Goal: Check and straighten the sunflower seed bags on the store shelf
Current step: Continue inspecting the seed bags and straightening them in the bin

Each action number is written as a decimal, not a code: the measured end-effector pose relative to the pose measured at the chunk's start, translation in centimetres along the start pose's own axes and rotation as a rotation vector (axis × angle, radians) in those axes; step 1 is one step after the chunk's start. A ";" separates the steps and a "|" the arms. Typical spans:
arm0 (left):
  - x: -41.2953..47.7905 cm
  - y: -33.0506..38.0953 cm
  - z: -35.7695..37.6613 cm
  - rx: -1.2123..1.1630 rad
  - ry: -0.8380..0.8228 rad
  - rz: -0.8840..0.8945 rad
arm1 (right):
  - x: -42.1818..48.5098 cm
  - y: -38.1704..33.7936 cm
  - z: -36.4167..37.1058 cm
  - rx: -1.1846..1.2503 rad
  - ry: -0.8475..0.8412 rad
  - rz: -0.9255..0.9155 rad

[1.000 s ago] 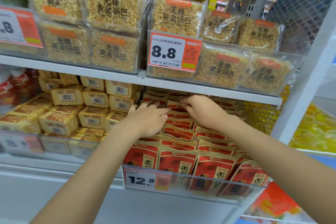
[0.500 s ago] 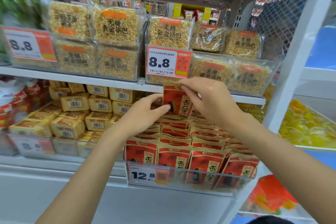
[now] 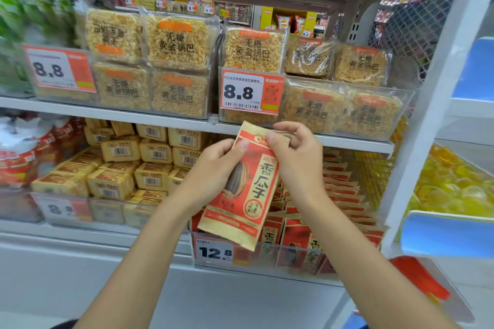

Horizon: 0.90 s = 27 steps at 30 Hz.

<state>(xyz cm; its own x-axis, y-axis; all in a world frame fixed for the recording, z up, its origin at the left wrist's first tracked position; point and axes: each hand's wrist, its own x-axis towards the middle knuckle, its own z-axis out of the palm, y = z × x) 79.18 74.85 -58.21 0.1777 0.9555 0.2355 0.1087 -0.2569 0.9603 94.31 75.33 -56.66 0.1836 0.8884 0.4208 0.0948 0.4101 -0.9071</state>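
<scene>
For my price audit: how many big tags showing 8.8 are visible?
3: upper left tag, upper middle tag, lower left tag, blurred. Small far tags are unreadable.

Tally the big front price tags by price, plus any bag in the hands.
8.8 tags: 3
12.8 tag: 1
sunflower seed bag, gripped by left hand and right hand: 1
Total: 5

Red-and-tan seed bag (image 3: 242, 189) (black lettering).
</scene>
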 end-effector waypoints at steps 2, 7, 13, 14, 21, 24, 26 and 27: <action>0.1 -0.2 0.2 0.083 0.107 0.069 | -0.6 0.3 0.0 0.058 -0.009 0.067; 0.8 -1.0 1.0 0.099 0.416 0.204 | -1.9 1.0 -0.2 -0.109 -0.229 0.103; 0.5 -0.7 1.6 0.122 0.153 0.014 | -1.4 1.8 -1.6 -0.159 -0.132 0.029; 0.4 -0.6 1.7 0.176 0.145 0.018 | -1.4 1.7 -1.9 -0.107 -0.150 0.079; 0.4 -0.6 2.1 0.143 0.427 0.149 | -2.5 1.5 -1.8 -0.007 -0.450 0.155; 0.3 -0.6 1.3 0.096 0.295 0.093 | -2.6 1.4 -1.8 0.058 -0.408 0.132; 0.2 -0.5 1.0 0.142 0.262 0.109 | -2.5 1.2 -2.1 0.133 -0.402 0.158; 0.0 -0.3 0.9 0.166 0.288 0.143 | -2.5 1.1 -2.2 0.153 -0.426 0.174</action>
<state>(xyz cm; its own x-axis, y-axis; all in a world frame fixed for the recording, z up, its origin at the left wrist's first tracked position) 80.03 74.85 -58.66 -0.0780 0.9036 0.4212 0.2647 -0.3886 0.8826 96.15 73.12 -58.69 -0.2361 0.9388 0.2508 -0.0527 0.2453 -0.9680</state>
